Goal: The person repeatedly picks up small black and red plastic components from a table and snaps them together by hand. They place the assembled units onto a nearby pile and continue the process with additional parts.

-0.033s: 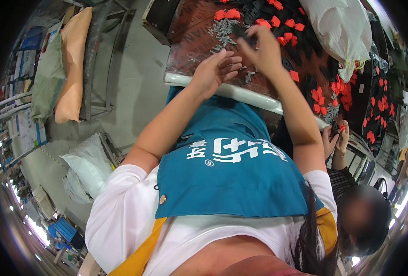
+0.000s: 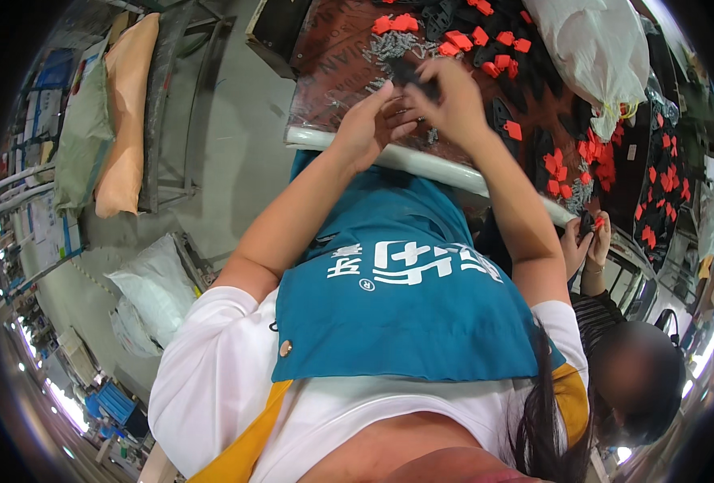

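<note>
Teal cloth of my apron (image 2: 397,314) fills the near view, with white lettering across its chest that I leave unread. Just beyond the apron runs the pale rounded edge of the table (image 2: 453,171), and my two hands meet right above that edge. My left hand (image 2: 365,121) has its fingers (image 2: 391,103) curled together, pinching toward the right hand (image 2: 453,101), whose fingers are clamped on a small black plastic part (image 2: 409,74). It looks light, stiff and a little slick, so I judge a fingertip pinch on its two flat sides holds it best.

Beyond the edge, on the dark table top, lies a heap of small grey metal pieces (image 2: 389,47), then scattered red plastic clips (image 2: 462,39). Farther along the table to my right sits a white plastic sack (image 2: 594,48). Right of the edge, another person's hands (image 2: 586,241) work on something small. Left of the table, on the floor, lean an orange bag (image 2: 127,121) and a green one (image 2: 83,137).
</note>
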Demonstrator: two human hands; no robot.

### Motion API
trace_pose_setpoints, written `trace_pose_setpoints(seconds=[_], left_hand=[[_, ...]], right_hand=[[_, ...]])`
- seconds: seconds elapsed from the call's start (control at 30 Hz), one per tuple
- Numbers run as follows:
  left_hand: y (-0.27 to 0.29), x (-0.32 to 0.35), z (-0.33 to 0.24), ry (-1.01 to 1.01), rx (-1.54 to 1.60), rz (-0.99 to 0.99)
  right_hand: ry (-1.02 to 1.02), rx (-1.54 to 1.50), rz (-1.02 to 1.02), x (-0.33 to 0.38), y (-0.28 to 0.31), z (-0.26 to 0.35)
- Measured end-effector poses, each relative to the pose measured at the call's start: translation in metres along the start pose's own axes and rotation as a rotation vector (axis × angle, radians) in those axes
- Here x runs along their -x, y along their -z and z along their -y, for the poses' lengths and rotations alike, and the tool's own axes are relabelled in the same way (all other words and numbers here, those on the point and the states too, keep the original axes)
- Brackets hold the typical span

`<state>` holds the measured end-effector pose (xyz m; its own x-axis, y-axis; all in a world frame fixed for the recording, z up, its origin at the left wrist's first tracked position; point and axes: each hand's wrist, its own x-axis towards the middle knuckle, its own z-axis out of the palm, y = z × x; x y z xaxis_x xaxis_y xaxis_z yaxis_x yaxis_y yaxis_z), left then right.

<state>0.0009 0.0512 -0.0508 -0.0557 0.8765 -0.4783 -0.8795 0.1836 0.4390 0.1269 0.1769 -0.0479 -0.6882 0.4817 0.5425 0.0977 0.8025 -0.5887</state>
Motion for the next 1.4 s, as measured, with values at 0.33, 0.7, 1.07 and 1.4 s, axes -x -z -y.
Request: trace_pose_setpoints(seconds=[0.33, 0.7, 1.07, 1.4], left_hand=[[0.054, 0.005, -0.007, -0.205, -0.105, -0.304], [0.051, 0.023, -0.014, -0.229, -0.110, -0.310], [0.027, -0.008, 0.001, -0.151, -0.365, -0.061], [0.032, -0.029, -0.006, 0.016, -0.319, -0.003]], right_hand=[[-0.241, 0.323, 0.226, 0.046, -0.017, -0.034], [-0.239, 0.420, 0.417, 0.025, -0.040, -0.047], [-0.871, -0.816, 0.172, 0.028, -0.015, -0.013], [-0.602, -0.634, 0.026, 0.041, -0.018, -0.018]])
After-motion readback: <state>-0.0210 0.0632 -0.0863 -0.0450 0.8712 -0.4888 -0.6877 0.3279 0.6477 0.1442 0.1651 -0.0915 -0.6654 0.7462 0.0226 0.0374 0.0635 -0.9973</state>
